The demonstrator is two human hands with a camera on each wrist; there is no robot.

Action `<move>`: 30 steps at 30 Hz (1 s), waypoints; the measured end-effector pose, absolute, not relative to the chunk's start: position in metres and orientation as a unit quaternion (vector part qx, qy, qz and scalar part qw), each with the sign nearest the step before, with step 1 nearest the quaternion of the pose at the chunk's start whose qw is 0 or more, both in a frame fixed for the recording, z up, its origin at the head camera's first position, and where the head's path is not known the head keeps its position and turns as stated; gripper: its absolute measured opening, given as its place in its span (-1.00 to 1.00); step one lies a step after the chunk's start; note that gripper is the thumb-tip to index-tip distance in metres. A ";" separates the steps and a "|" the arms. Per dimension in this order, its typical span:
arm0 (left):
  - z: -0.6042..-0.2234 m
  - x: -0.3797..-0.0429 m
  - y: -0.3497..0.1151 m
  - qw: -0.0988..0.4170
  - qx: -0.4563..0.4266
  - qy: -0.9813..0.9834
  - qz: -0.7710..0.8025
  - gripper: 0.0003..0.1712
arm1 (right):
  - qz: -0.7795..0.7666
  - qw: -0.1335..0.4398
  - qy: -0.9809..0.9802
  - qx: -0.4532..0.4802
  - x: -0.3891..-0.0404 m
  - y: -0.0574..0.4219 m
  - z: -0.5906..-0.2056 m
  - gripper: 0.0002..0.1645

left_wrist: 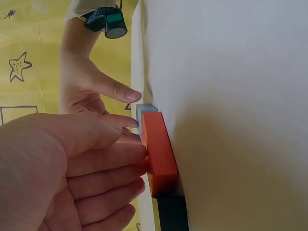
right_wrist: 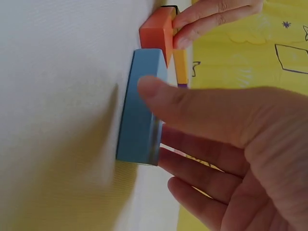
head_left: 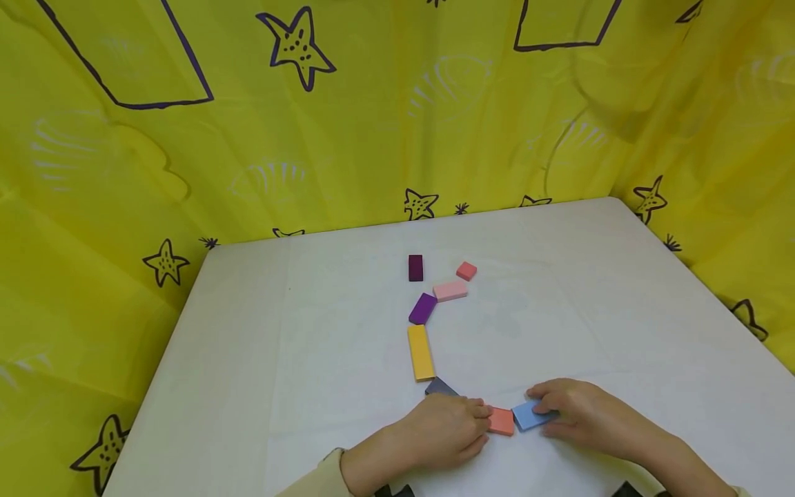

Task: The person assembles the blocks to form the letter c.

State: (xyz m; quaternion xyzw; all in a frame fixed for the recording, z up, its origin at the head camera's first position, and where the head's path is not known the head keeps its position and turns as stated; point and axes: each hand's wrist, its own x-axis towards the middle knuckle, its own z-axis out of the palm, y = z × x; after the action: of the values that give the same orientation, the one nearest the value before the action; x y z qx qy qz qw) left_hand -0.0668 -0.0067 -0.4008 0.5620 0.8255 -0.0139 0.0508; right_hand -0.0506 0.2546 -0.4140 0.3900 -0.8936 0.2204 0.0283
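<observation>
In the head view, a light blue block [head_left: 526,416] lies at the right end of a curved line of blocks. My right hand [head_left: 580,417] pinches it, the thumb [right_wrist: 154,91] on one side and fingers on the other in the right wrist view. Its left end meets an orange-red block [head_left: 502,422]. The fingertips of my left hand [head_left: 441,431] touch that orange-red block, fingers fairly straight in the left wrist view. Just beyond the left hand, a dark grey block [head_left: 439,386] is partly covered by it.
The line continues away with a yellow block [head_left: 421,353], a purple block [head_left: 423,308] and a pink block [head_left: 450,292]. Farther back lie a small coral block [head_left: 466,270] and a dark maroon block [head_left: 415,268]. A yellow patterned curtain [head_left: 348,138] borders the white table [head_left: 335,310].
</observation>
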 end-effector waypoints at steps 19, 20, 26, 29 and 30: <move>-0.394 -0.102 -0.019 0.059 0.504 0.860 0.065 -0.56 | 0.222 0.113 -0.892 0.378 -0.119 0.217 -0.380 -0.52; -0.394 -0.105 -0.021 0.058 0.499 0.862 0.065 -0.56 | 0.222 0.109 -0.893 0.376 -0.123 0.214 -0.380 -0.53; -0.396 -0.120 -0.026 0.043 0.486 0.870 0.070 -0.55 | 0.226 0.080 -0.895 0.377 -0.146 0.198 -0.376 -0.57; -0.399 -0.129 -0.030 0.034 0.469 0.879 0.071 -0.53 | 0.225 0.072 -0.898 0.372 -0.162 0.190 -0.376 -0.58; -0.401 -0.133 -0.031 0.032 0.464 0.883 0.068 -0.52 | 0.225 0.070 -0.899 0.368 -0.168 0.188 -0.377 -0.58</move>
State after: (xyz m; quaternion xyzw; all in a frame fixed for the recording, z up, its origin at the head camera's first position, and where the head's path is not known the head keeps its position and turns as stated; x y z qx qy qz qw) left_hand -0.1326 -0.0309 -0.4007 0.4638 0.8827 0.0685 0.0318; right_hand -0.1685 0.1876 -0.3767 0.3683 -0.8994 0.2249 0.0697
